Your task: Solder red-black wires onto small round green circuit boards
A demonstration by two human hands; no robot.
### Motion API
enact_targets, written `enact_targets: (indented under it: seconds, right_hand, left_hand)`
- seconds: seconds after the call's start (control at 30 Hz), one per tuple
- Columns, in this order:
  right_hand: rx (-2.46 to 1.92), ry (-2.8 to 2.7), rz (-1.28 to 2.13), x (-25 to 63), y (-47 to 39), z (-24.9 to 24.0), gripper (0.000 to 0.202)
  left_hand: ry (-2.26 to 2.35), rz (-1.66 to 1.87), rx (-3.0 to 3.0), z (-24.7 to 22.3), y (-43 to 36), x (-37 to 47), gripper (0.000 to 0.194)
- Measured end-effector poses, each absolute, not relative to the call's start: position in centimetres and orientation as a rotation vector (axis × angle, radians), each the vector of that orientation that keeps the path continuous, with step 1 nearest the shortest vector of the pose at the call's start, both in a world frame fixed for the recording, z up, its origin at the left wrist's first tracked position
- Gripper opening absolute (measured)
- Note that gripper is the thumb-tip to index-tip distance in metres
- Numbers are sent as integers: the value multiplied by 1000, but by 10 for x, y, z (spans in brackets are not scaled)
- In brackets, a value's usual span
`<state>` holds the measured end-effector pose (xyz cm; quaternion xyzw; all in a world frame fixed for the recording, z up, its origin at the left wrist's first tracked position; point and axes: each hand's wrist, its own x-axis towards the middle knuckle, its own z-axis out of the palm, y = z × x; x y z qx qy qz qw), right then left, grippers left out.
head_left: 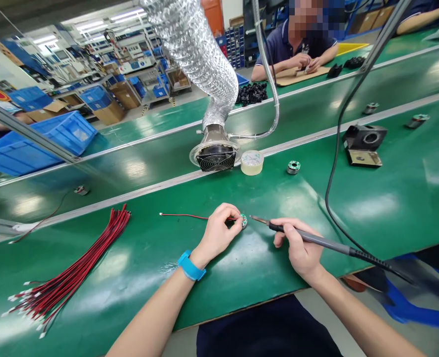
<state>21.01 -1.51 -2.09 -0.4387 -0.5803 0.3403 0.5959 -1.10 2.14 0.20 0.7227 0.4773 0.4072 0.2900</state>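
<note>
My left hand (222, 230), with a blue band at the wrist, pinches a thin red wire (189, 215) against a small round motor with a green circuit board (244, 221) on top. The fingers partly cover both. A white connector (161, 214) ends the wire on the left. My right hand (301, 245) is closed around the grey handle of a soldering iron (327, 243). Its tip points left, a short gap away from the board. To the left lies a bundle of red-and-black wires (81, 270) with white connectors.
A fume extraction duct (215, 148) hangs beyond my hands, beside a tape roll (252, 162). Another small motor (293, 167) and a soldering iron stand (364, 144) sit to the right. The iron's black cord (329, 183) loops above the bench. A co-worker (297, 54) sits across the line.
</note>
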Motion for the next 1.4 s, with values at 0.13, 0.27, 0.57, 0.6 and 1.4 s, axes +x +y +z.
enact_targets:
  seconds: [0.13, 0.27, 0.57, 0.6, 1.4]
  right_hand:
    - [-1000, -1374, 820, 207, -14, -21, 28]
    - [-1018, -1387, 844, 206, -14, -20, 30]
    - [-1012, -1417, 830, 204, -13, -17, 29]
    - [-1006, -1418, 819, 204, -13, -16, 29]
    - [-1014, -1245, 906, 201, -14, -11, 30]
  left_hand:
    - [1282, 1075, 1931, 0, 22, -11, 12]
    - [1287, 1073, 1942, -1, 22, -11, 12]
    - [1301, 1063, 1975, 1, 22, -10, 12]
    - [1304, 1059, 1977, 1, 22, -10, 12]
    - [1339, 1006, 2082, 1, 22, -11, 12]
